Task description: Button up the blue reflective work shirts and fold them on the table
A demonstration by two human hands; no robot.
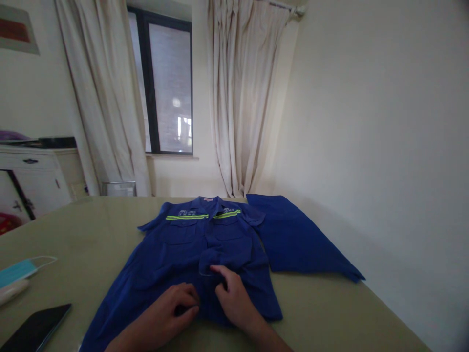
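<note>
A dark blue short-sleeved work shirt lies face up and spread out, collar away from me, with yellow-green reflective stripes and white print on the chest. My left hand rests over its lower front with curled fingers and the thumb drawn close. Whatever those fingers may hold is hidden. My right hand is beside it, over the shirt's lower middle. Its index finger stretches forward to the front placket, and its thumb stands apart. A faint pale outline on the cloth shows near that fingertip; I cannot tell what it is.
A folded blue garment lies right of the shirt, along the wall. On the pale green table, a phone, a white object and a light blue face mask lie at left. Behind stand curtains and a white cabinet.
</note>
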